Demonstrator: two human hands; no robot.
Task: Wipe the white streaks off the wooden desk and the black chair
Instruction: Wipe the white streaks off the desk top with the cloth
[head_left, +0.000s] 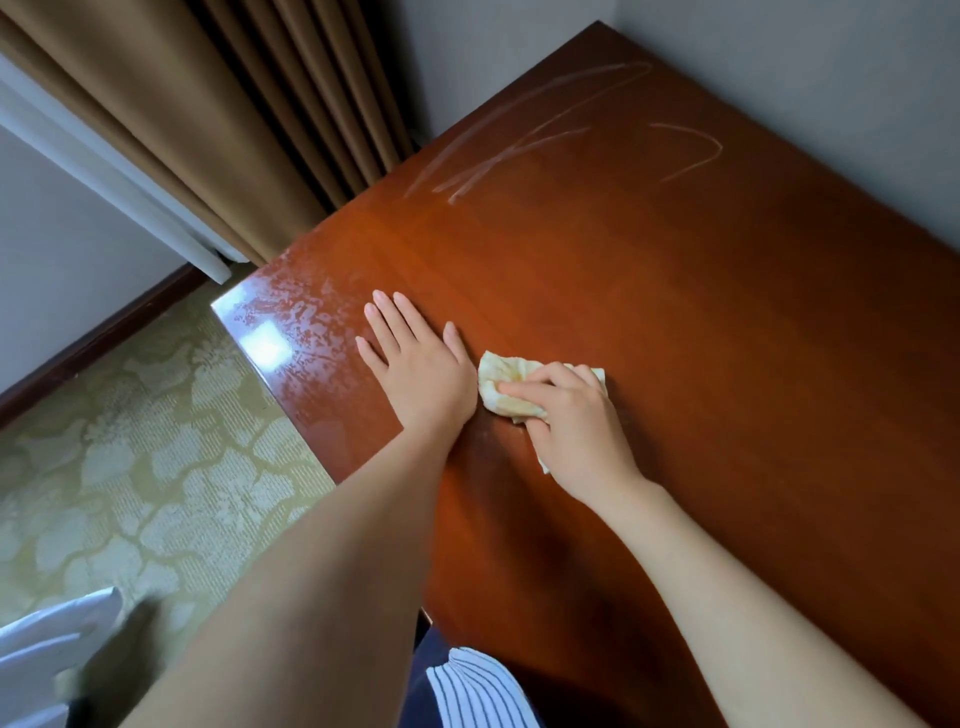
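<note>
The glossy wooden desk (675, 322) fills the middle and right of the head view. White streaks (524, 150) loop across its far end near the wall. My left hand (415, 364) lies flat on the desk with straight fingers, close to the left edge. Just to its right, my right hand (571, 421) grips a crumpled pale yellow cloth (501, 376) and presses it onto the wood. A wet sheen (291, 322) covers the near left corner. The black chair is out of view.
Brown curtains (249, 114) hang behind the desk's left side. Patterned green carpet (145, 447) lies left of the desk. Grey walls border the desk's far and right sides. Something white (47, 644) shows at the bottom left.
</note>
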